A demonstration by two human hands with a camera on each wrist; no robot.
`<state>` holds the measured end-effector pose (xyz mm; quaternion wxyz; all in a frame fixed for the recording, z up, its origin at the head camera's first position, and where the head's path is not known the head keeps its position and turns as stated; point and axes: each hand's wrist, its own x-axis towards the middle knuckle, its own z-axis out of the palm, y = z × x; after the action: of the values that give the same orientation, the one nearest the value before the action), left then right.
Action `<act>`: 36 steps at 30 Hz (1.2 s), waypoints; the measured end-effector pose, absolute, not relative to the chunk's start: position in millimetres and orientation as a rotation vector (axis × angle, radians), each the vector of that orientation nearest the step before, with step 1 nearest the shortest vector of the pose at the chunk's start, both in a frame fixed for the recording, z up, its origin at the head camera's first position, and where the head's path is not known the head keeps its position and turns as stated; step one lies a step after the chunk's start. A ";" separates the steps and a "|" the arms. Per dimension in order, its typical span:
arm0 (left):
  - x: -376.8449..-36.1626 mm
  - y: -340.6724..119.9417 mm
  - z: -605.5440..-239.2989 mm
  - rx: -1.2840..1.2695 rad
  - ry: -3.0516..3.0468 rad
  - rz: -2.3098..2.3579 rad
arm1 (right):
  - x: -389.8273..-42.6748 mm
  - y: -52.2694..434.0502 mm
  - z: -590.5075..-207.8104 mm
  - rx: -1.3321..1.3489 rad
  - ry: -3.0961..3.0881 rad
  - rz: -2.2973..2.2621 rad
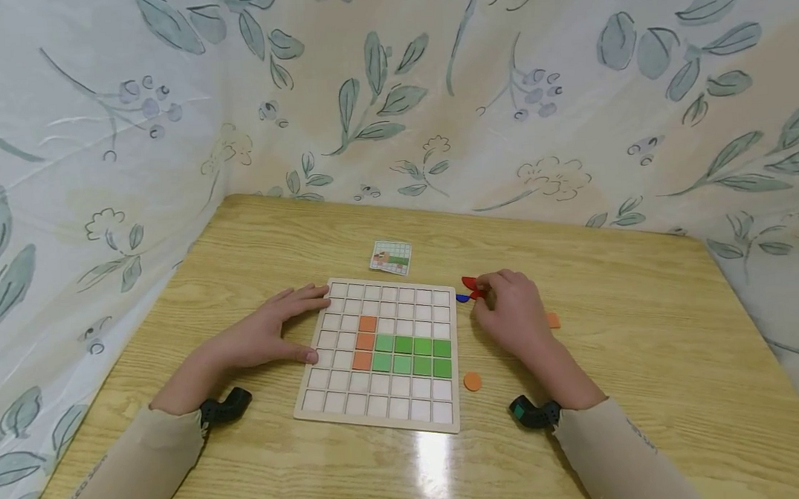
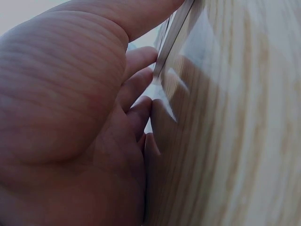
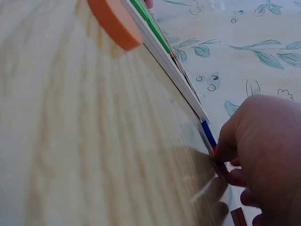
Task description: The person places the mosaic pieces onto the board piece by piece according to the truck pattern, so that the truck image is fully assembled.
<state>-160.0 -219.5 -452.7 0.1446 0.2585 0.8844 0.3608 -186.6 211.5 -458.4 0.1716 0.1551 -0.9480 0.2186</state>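
Red piece (image 1: 471, 283) on the wooden surface (image 1: 644, 328), just past the top right corner of the grid board (image 1: 380, 418), pinched at the fingertips of the right hand (image 1: 509, 308). Flat, bright red, curved or petal-like edge from the head view, though mostly tucked under the fingers, so exact shape hard to call. Small blue piece (image 1: 463, 298) right beside it, touching or nearly so, lying against the board's edge; same blue sliver (image 3: 208, 133) visible in the right wrist view next to the fingers (image 3: 225, 146) curled down onto the red one.

Left hand (image 1: 272, 333) flat on the surface at the board's left edge, fingers straight and relaxed, index tip at the top left corner, thumb against the left rim. Gripping nothing. Left wrist view basically all palm and blur, only a thin slice of board edge (image 2: 171, 35) readable.

Board itself: white squares, a column of three orange tiles (image 1: 365, 342), a two-row block of green tiles (image 1: 414, 355) next to it. Round orange disc (image 1: 472, 382) loose to the right of the board, another orange bit (image 1: 553, 320) half hidden behind the right hand. Small picture card (image 1: 390, 257) beyond the board, print too small to make out.
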 end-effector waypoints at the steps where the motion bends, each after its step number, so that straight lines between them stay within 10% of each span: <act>1: -160.3 -219.5 -452.8 0.749 2.551 1.035 | -186.1 211.6 -458.0 0.424 -2.697 0.617; 36: -160.1 -219.3 -454.1 0.741 2.544 1.052 | -146.7 137.8 -441.5 0.769 -2.617 0.921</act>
<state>-160.1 -219.3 -454.1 0.1448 0.2570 0.8830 0.3651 -146.7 137.8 -441.5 0.1309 0.2649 -0.9012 0.3172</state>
